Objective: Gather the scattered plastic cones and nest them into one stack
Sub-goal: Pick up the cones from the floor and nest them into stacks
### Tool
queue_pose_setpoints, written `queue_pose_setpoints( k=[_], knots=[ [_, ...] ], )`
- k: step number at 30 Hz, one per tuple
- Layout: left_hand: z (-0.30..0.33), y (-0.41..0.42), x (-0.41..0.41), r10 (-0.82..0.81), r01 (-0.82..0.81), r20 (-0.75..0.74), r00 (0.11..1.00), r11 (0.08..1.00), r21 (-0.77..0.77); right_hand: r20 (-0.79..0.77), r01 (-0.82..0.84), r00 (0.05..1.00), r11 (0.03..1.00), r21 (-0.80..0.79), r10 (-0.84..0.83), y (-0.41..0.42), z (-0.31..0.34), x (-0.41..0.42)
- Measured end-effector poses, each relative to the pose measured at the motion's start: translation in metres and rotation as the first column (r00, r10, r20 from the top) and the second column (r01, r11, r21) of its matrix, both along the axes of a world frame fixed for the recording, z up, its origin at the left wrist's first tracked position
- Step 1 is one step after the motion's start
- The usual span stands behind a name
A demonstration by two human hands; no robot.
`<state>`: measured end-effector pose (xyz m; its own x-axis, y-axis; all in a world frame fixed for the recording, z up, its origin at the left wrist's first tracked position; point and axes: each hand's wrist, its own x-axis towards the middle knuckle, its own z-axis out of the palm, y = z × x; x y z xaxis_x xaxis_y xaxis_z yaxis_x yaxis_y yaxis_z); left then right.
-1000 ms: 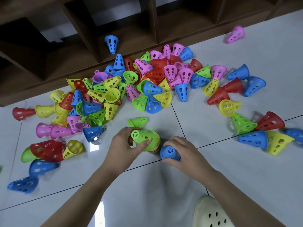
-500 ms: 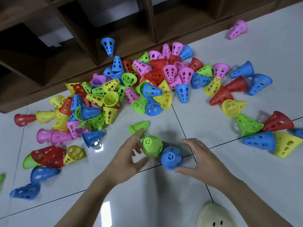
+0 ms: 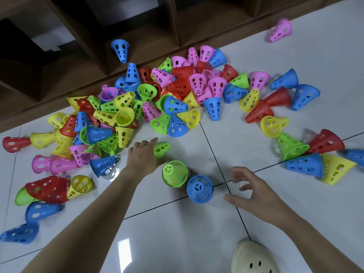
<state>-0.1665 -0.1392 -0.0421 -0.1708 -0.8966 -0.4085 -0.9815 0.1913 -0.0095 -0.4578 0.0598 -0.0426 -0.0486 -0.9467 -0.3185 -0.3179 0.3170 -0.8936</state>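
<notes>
An upright stack topped by a green cone (image 3: 174, 173) stands on the white tiled floor (image 3: 177, 233), and a single blue cone (image 3: 200, 189) stands upright just to its right. My left hand (image 3: 143, 154) reaches forward with straight fingers and touches a green cone (image 3: 162, 149) that lies on its side beyond the stack. To the right of the blue cone hovers my right hand (image 3: 254, 188), fingers spread, holding nothing. A big heap of scattered cones (image 3: 157, 99) in red, yellow, green, blue and pink lies further back.
Dark wooden shelving (image 3: 78, 46) runs along the far edge, with one blue cone (image 3: 120, 48) inside it. More loose cones lie at the left (image 3: 47, 188) and right (image 3: 307, 164). A lone pink cone (image 3: 280, 30) sits far right. A cream clog (image 3: 254, 257) is at the bottom.
Both hands have let go of the cones they held. The green stack and blue cone now stand free; my left hand has moved forward to the lying green cone, my right hand has drawn back rightward.
</notes>
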Motion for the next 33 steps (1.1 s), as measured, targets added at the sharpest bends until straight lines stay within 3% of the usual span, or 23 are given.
queue_pose_setpoints(
  k=[3,5,7,9,11,15,18,21,27,30,33],
  knots=[
    [-0.006,0.002,-0.001,-0.003,0.004,0.121,0.993,1.000,-0.011,0.118,0.069,0.990,0.997,0.032,-0.073,-0.003,0.003,-0.001],
    [-0.006,0.006,0.002,0.046,-0.040,0.115,0.992,0.998,-0.055,0.162,0.104,0.981,0.993,0.051,-0.111,-0.005,0.004,0.000],
    [0.003,0.012,0.005,0.193,-0.203,-0.105,0.975,0.975,-0.089,0.166,0.109,0.979,0.992,0.063,-0.118,-0.005,0.003,0.001],
    [0.023,0.022,0.007,0.383,-0.423,-0.463,0.799,0.906,0.018,0.155,0.104,0.981,0.992,0.068,-0.113,-0.005,0.002,0.001],
    [0.046,0.033,0.009,0.406,-0.478,-0.676,0.615,0.874,0.090,0.169,0.132,0.975,0.989,0.067,-0.142,-0.005,0.004,0.002],
    [0.108,0.063,0.014,0.173,-0.345,-0.830,0.530,0.938,-0.024,0.262,0.242,0.932,0.968,0.072,-0.252,-0.008,0.012,0.007],
    [0.132,0.078,0.013,0.121,-0.236,-0.873,0.472,0.972,0.007,0.252,0.266,0.928,0.962,0.068,-0.274,-0.009,0.014,0.008],
    [0.131,0.087,0.004,0.100,-0.147,-0.878,0.468,0.989,0.035,0.238,0.310,0.920,0.949,0.048,-0.313,-0.009,0.019,0.008],
    [0.099,0.097,-0.015,0.150,-0.158,-0.838,0.525,0.984,0.078,0.126,0.373,0.922,0.928,-0.029,-0.366,-0.008,0.020,-0.005],
    [0.092,0.098,-0.017,0.150,-0.110,-0.780,0.607,0.988,0.104,0.016,0.346,0.938,0.932,-0.108,-0.346,0.000,0.020,-0.017],
    [0.094,0.086,-0.014,0.028,0.026,-0.732,0.680,0.998,0.062,-0.088,0.329,0.935,0.932,-0.150,-0.344,0.014,0.020,-0.028]
  ],
)
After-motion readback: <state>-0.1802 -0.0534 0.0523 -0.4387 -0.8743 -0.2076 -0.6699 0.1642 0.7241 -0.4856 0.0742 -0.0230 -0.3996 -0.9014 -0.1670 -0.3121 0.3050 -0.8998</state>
